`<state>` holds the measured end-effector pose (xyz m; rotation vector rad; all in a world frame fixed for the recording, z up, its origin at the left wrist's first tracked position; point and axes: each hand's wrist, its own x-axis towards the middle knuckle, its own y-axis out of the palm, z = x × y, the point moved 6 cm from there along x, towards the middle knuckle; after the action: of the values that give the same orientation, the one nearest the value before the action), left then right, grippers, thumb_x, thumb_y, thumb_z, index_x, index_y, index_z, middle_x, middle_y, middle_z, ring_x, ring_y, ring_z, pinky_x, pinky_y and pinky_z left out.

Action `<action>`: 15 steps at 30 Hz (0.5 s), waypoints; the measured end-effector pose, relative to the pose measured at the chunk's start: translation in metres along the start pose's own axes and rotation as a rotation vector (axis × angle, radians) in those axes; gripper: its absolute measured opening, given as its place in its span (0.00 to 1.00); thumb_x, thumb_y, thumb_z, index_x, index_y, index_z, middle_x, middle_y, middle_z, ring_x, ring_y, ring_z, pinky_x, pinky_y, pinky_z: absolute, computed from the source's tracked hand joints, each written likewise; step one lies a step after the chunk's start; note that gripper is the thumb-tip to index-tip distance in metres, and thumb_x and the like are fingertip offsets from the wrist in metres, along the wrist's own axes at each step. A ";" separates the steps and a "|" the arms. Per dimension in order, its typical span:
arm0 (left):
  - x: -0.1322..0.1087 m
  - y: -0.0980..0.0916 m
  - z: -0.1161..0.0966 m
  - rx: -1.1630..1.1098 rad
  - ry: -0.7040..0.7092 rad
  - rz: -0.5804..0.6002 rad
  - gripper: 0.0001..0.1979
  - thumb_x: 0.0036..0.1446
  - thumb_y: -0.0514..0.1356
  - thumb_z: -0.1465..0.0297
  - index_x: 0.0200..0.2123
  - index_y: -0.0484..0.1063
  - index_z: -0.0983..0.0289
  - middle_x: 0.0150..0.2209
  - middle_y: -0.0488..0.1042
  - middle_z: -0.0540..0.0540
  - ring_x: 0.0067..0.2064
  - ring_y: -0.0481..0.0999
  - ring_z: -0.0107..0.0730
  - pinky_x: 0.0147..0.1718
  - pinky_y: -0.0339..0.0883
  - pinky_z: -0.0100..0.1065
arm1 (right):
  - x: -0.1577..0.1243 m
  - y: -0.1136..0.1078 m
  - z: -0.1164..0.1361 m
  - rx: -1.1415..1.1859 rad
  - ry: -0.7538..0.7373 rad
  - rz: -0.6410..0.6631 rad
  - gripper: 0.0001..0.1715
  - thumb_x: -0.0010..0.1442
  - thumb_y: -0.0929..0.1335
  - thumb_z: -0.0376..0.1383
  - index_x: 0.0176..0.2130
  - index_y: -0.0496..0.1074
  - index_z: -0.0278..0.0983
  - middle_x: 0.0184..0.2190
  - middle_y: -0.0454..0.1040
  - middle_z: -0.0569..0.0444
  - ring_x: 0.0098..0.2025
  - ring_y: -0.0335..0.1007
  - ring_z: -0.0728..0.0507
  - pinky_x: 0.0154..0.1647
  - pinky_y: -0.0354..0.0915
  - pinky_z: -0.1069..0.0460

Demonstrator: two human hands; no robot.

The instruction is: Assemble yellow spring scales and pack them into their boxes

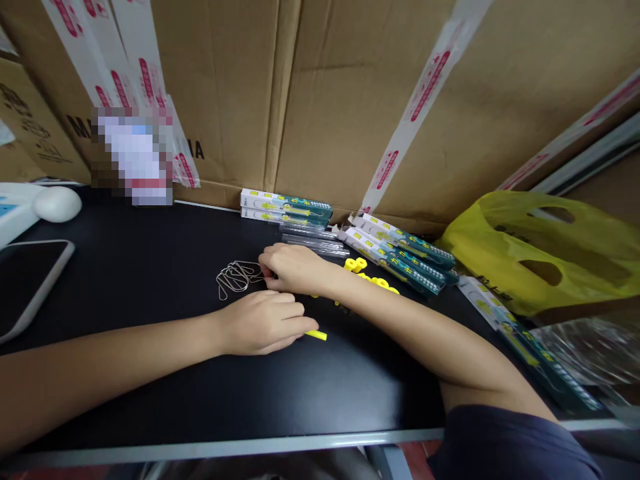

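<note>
My left hand (264,323) is closed on a thin yellow plastic rod (317,335), whose end sticks out past the fingertips; the rest is hidden in the hand. Just beyond it, my right hand (291,268) reaches across with thumb and fingers pinched at the right side of a tangled pile of metal wire hooks (238,276). One wire seems to run into that pinch, though the fingers partly cover it. Small yellow plastic caps (381,283) lie beside and partly behind my right forearm. Clear plastic tubes (315,243) lie just beyond my right hand.
Printed narrow boxes (285,208) are stacked at the back, with more boxes (395,257) to the right and along the right edge. A yellow plastic bag (530,260) sits at right. A phone (33,283) lies at left. Large cardboard boxes (340,100) wall off the back.
</note>
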<state>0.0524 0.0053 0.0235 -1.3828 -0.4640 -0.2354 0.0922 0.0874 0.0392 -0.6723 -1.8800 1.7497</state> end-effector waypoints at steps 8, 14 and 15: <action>0.000 0.003 0.004 -0.030 -0.100 -0.014 0.11 0.58 0.49 0.76 0.40 0.69 0.65 0.29 0.73 0.51 0.31 0.73 0.31 0.30 0.64 0.30 | -0.011 -0.014 -0.010 0.174 0.072 -0.081 0.04 0.50 0.66 0.30 0.31 0.70 0.33 0.28 0.73 0.52 0.28 0.62 0.49 0.26 0.50 0.53; -0.007 -0.005 0.025 -0.027 -0.342 -0.090 0.09 0.63 0.51 0.67 0.35 0.68 0.64 0.29 0.75 0.50 0.31 0.75 0.30 0.30 0.62 0.28 | -0.058 -0.016 -0.033 0.777 0.253 -0.277 0.02 0.52 0.65 0.29 0.30 0.66 0.34 0.22 0.64 0.60 0.23 0.58 0.53 0.25 0.55 0.57; -0.009 -0.007 0.032 -0.051 -0.434 -0.116 0.10 0.62 0.52 0.64 0.35 0.68 0.64 0.28 0.75 0.50 0.29 0.75 0.29 0.28 0.62 0.28 | -0.067 -0.011 -0.034 0.886 0.278 -0.310 0.01 0.53 0.65 0.29 0.30 0.65 0.35 0.22 0.64 0.60 0.23 0.57 0.53 0.25 0.55 0.57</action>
<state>0.0355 0.0345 0.0294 -1.4612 -0.9048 -0.0385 0.1653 0.0690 0.0517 -0.2356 -0.8175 1.9030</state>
